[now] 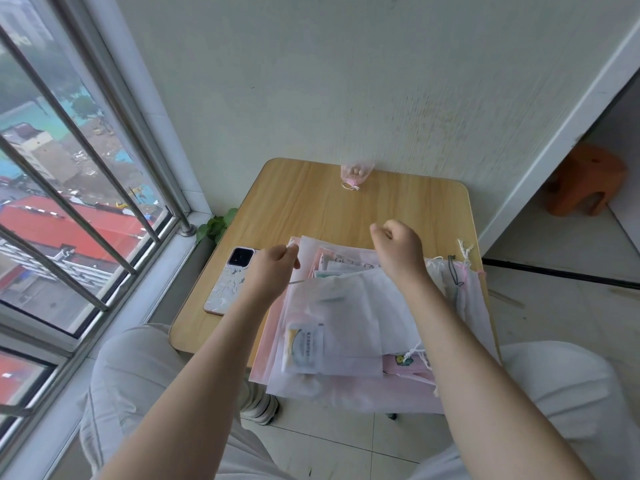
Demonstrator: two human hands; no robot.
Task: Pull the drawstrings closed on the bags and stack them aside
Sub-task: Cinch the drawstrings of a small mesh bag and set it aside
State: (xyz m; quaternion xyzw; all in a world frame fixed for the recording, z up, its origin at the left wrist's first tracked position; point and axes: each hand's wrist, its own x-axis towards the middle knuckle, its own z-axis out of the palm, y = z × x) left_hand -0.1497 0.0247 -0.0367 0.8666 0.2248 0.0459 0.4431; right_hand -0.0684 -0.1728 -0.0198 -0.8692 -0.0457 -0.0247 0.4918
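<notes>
Table (311, 202) smooth wood-grain; bags (346, 317) thin matt translucent cloth; phone (228, 285) glossy marbled case.

Head camera looks steeply down, close over the table (346, 202) against the wall (346, 81)

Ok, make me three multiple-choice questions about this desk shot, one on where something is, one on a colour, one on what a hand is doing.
1. Where does the phone lie?
A. on the table's left side, beside the pile of bags
B. on top of the pile
C. on the floor

2. What colour is the small filled pouch at the table's far edge?
A. green
B. pink
C. black

3. What is the left hand doing?
A. lying flat on the table
B. holding the phone
C. pinching a thin string

Answers:
1. A, the phone rests on bare wood left of the bags.
2. B, the sheer pouch by the wall is pink.
3. C, its fingers are curled on a string running from the top white bag.
</notes>
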